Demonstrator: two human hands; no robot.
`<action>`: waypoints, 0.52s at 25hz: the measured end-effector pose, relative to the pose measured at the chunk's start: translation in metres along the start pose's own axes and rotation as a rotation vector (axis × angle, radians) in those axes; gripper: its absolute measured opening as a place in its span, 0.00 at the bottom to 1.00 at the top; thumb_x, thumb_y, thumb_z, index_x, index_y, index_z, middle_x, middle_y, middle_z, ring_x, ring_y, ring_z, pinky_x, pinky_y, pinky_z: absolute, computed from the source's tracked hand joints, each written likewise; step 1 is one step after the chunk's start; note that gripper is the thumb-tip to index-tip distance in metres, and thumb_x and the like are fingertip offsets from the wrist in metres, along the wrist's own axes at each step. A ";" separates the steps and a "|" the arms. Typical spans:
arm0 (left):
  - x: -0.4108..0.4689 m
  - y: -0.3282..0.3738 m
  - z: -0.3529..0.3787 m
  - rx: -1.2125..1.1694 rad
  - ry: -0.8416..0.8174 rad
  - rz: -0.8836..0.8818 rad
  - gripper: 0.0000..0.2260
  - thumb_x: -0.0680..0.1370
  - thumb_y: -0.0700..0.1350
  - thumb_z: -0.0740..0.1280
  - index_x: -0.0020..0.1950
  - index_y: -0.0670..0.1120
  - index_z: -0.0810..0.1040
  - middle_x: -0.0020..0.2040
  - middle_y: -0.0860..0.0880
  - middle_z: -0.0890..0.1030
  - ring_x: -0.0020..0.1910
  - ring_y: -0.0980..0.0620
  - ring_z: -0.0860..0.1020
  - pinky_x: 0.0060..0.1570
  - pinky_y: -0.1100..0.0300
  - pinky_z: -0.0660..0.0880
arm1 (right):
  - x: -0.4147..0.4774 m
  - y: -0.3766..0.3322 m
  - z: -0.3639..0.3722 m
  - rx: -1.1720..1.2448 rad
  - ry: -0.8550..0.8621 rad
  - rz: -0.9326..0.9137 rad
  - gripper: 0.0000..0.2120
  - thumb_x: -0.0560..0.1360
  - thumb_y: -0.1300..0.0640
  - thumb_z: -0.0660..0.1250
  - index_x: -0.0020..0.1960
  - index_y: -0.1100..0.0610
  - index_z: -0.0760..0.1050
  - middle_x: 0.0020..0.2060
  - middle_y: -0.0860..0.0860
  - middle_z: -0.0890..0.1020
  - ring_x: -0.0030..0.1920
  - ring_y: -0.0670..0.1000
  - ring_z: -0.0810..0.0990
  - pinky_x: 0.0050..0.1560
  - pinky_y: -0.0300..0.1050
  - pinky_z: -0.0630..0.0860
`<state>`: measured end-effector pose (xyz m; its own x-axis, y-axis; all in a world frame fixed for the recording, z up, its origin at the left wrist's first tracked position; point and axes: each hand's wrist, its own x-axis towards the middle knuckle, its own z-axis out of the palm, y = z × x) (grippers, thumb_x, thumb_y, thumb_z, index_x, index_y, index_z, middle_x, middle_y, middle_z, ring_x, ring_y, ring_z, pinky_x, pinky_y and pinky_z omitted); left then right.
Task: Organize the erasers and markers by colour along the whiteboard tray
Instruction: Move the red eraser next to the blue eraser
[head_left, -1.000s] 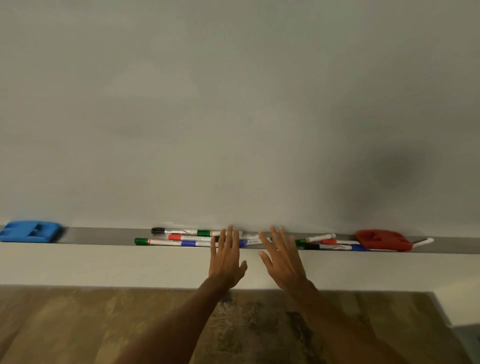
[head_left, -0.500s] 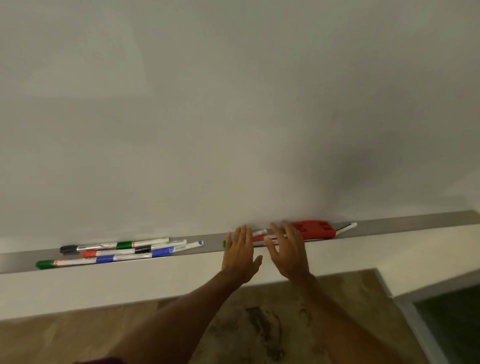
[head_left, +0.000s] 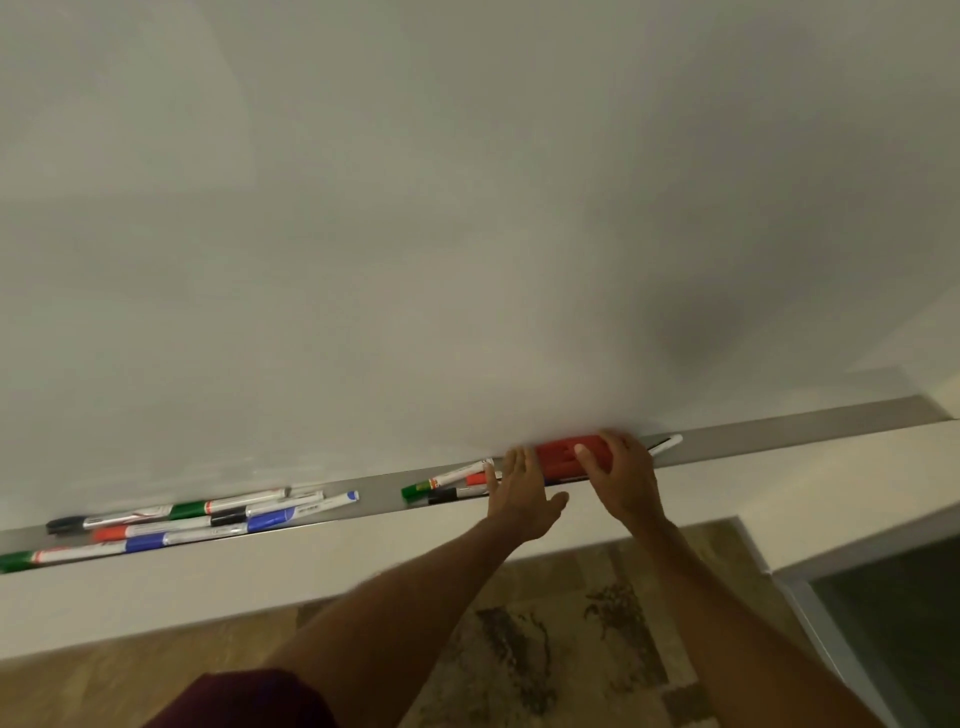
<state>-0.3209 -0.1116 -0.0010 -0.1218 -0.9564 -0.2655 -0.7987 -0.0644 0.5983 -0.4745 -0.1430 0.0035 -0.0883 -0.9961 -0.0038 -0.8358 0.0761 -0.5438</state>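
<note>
A red eraser (head_left: 558, 457) lies in the grey whiteboard tray (head_left: 779, 431). My right hand (head_left: 626, 483) covers its right half, fingers curled over the top and far side. My left hand (head_left: 522, 493) is flat and open just left of the eraser, fingertips at the tray's front edge. A green-capped marker (head_left: 441, 480) and a black marker (head_left: 449, 494) lie left of that hand. A white marker end (head_left: 667, 444) pokes out to the right of the eraser. Several more markers (head_left: 208, 514) in green, red, blue and black are piled at the tray's left.
The whiteboard (head_left: 467, 234) fills the upper view. A white ledge (head_left: 260, 582) runs below the tray. A patterned rug (head_left: 545, 649) lies on the floor, and a dark doorway (head_left: 893, 597) is at lower right. The tray's right stretch is bare.
The view has swung right, so the blue eraser has left the frame. Both hands moved right along the tray, and my right hand came down onto the red eraser.
</note>
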 end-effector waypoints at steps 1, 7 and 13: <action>0.002 0.001 0.001 -0.011 -0.022 -0.010 0.36 0.78 0.56 0.63 0.78 0.42 0.49 0.79 0.44 0.54 0.78 0.45 0.50 0.75 0.41 0.43 | 0.004 0.003 -0.001 0.024 -0.035 0.021 0.23 0.75 0.46 0.66 0.64 0.60 0.73 0.62 0.60 0.76 0.63 0.61 0.73 0.66 0.58 0.71; 0.007 0.008 0.008 -0.031 -0.134 -0.035 0.36 0.79 0.52 0.62 0.78 0.39 0.45 0.79 0.42 0.50 0.78 0.45 0.48 0.73 0.40 0.40 | 0.016 0.013 -0.003 0.068 -0.135 0.071 0.24 0.74 0.48 0.69 0.64 0.62 0.73 0.63 0.62 0.74 0.62 0.61 0.74 0.67 0.57 0.72; -0.001 0.001 0.016 -0.079 -0.104 -0.009 0.35 0.80 0.50 0.60 0.79 0.42 0.44 0.80 0.45 0.47 0.79 0.48 0.44 0.75 0.45 0.41 | 0.005 0.015 -0.003 0.090 -0.057 0.061 0.24 0.73 0.49 0.71 0.63 0.63 0.75 0.62 0.61 0.74 0.62 0.60 0.74 0.65 0.54 0.73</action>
<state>-0.3309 -0.1067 -0.0119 -0.1786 -0.9213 -0.3455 -0.7519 -0.0987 0.6518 -0.4889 -0.1471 -0.0023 -0.1048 -0.9908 -0.0852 -0.7778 0.1351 -0.6138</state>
